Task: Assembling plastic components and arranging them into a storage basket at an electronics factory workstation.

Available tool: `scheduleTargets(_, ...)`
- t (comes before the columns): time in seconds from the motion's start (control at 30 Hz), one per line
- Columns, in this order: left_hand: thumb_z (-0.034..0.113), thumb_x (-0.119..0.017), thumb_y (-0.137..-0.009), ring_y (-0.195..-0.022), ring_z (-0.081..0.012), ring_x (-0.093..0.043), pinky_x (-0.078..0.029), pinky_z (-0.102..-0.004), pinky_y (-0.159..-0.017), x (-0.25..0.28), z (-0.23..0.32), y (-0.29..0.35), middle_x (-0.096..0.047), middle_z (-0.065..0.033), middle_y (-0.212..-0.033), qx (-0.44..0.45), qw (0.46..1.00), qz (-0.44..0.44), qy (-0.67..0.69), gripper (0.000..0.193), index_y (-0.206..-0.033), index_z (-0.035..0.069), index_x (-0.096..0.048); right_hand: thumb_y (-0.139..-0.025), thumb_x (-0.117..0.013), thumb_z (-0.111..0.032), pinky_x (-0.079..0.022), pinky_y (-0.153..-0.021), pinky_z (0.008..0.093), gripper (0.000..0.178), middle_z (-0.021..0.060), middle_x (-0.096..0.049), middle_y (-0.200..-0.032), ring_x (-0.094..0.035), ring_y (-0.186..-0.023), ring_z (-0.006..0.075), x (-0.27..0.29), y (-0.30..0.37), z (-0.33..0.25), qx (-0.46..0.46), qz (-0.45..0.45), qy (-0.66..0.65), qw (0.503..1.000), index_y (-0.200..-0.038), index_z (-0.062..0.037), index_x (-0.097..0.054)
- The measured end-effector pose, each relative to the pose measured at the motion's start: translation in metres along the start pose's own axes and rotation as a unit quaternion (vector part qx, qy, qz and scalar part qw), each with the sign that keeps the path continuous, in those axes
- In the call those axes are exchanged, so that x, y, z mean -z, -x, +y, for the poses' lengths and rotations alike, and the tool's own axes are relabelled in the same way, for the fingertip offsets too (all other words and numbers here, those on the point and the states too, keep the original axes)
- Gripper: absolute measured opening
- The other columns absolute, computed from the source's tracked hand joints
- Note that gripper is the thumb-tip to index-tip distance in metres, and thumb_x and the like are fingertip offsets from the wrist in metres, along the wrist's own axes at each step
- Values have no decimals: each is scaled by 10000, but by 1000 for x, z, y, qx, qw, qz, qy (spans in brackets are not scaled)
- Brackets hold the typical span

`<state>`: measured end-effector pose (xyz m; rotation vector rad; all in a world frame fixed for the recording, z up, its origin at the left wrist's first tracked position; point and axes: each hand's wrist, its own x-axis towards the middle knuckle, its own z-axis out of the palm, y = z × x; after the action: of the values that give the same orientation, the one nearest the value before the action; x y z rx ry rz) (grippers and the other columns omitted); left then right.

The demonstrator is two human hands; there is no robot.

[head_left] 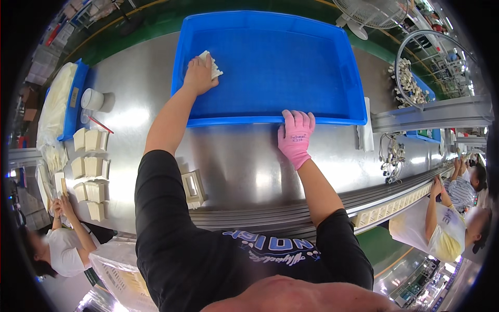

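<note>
A large blue tray point(275, 67), shallow and rectangular, sits on the metal worktable in front of me. Bare and reaching to its left end, my left hand point(200, 75) is closed on a small stack of cream plastic parts point(213, 63) with notched edges, just inside the left wall. The palm hides part of the stack. My right hand point(296, 136) wears a pink glove. Its fingers hook over the tray's near rim, while the thumb is mostly hidden.
Rows of cream parts point(93, 166) lie at the left, near a white cup point(92, 99) and a red stick point(101, 125). A cream frame point(193, 188) lies before me. Cables point(392, 158) are at the right. Co-workers sit left and right along a conveyor point(395, 205).
</note>
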<state>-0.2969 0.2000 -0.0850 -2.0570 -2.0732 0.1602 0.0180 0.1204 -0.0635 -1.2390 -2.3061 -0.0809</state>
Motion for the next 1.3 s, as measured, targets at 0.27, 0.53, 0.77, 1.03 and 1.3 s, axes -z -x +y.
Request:
scheduleTargets(0.27,422,-679,-582,-1132,-338,-334,-257,-390,-946,10,3,-3,-375,-225,-1189,146,978,-27,148,960,-1267,-67,-218,-650,-562,-133,-215,-950,480,422,101,-464,-1018,-401,-1011,278,4,-5,1,-1,2,11,1000,-1060,-92,-471)
scheduleTargets(0.53,481,-694,-543,-1094,-330,-382,-253,-435,-932,17,23,18,-414,-201,-1154,172,972,-61,149,995,-1260,-31,-231,-652,-564,-158,-201,-960,478,424,105,-473,-1022,-399,-1012,281,8,-3,-4,12,-3,1,1000,-1061,-84,-477)
scheduleTargets(0.77,428,-718,-552,-1031,-356,-442,-342,-447,-857,108,100,88,-474,-224,-1073,176,866,81,461,855,-1205,37,-328,-792,-528,-220,-373,-874,371,434,126,-505,-1048,-497,-952,230,1,-8,9,-99,30,-355,929,-1155,-9,-417)
scheduleTargets(1.03,364,-701,-598,-833,-236,-558,-449,-366,-728,92,227,177,-578,-144,-906,108,524,-103,838,548,-981,8,-535,-756,-557,-317,-393,-835,352,642,207,-458,-1095,-491,-951,332,69,45,-9,-33,-167,-289,942,-1248,-3,-288)
scheduleTargets(1.3,436,-582,-698,-943,-291,-522,-411,-393,-807,110,206,200,-553,-183,-1016,-182,812,-271,484,551,-1050,14,-532,-633,-604,-298,-439,-750,363,541,235,-559,-892,-550,-867,355,64,78,24,-179,-323,-227,901,-1044,15,-444)
